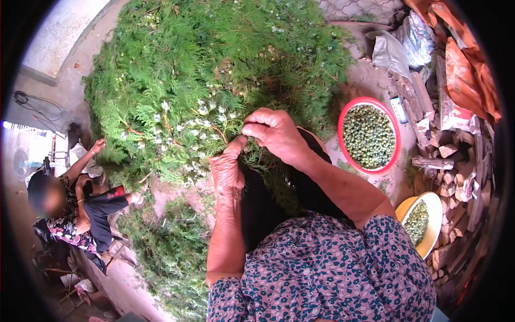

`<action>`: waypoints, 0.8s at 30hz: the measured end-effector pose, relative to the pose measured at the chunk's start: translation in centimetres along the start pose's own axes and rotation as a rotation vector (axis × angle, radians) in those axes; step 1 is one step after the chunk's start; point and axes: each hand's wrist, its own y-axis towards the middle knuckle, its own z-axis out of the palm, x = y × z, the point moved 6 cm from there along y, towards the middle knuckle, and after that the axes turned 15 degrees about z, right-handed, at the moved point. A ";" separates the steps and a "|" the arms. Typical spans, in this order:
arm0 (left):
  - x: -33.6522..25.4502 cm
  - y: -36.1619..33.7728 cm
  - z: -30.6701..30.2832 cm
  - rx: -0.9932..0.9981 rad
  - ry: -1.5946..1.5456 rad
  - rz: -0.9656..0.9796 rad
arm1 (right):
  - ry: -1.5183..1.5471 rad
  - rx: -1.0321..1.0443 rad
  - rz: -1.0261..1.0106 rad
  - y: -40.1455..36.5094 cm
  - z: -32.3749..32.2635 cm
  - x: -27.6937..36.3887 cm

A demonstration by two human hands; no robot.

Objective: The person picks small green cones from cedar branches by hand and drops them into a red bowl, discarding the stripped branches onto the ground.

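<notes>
A leafy cypress branch (pixel 199 127) with pale, blue-white cones reaches left from my hands. My left hand (pixel 229 161) is closed round its stem end, thumb raised against my right fingers. Just above and to the right, my right hand (pixel 274 134) is curled, thumb and forefinger pinched together; whatever lies between those fingertips is hidden. Dark green sprigs (pixel 268 161) hang below both hands, over my black-clothed lap. Beyond the branch spreads a big heap of cut cypress greenery (pixel 214 48).
To the right stand a red-rimmed basin (pixel 341 137) and a yellow basin (pixel 435 214), both holding green cones. Stacked firewood (pixel 449 185) and an orange sheet (pixel 466 75) line the right side. Another person (pixel 80 206) sits at left, one hand at the heap. More greenery (pixel 166 241) lies lower left.
</notes>
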 end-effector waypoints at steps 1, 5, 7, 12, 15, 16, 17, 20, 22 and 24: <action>0.0 0.0 0.0 0.002 -0.002 0.001 | 0.256 0.129 0.301 0.0 0.3 -1.3; 0.5 -0.1 -0.6 -0.028 0.021 -0.056 | 0.442 0.187 0.233 -0.4 -0.9 -0.6; 0.8 -0.1 -1.1 -0.052 -0.001 -0.067 | 0.598 0.152 0.254 -0.5 -1.9 0.3; 1.1 -0.4 -1.5 -0.094 -0.057 -0.115 | 0.423 0.206 0.183 0.1 -2.9 -0.7; 0.7 -0.6 -1.0 -0.078 -0.031 -0.111 | 0.177 0.140 0.148 -0.4 -2.1 -0.7; 0.5 -0.6 -0.9 -0.059 -0.007 -0.091 | 0.104 0.115 0.092 -0.4 -2.0 -0.5; 0.3 -0.6 -0.8 -0.039 0.018 -0.071 | 0.089 0.101 0.077 -0.3 -1.9 -0.6; 0.0 -0.9 -0.7 -0.015 0.000 -0.105 | 0.316 0.168 0.194 0.3 -1.9 -1.5; -0.3 -1.1 -0.6 -0.026 -0.002 -0.127 | 0.310 0.184 0.237 1.0 -1.7 -1.3; -0.1 -1.1 -0.7 -0.032 -0.006 -0.150 | 0.304 0.197 0.278 1.4 -1.4 -0.9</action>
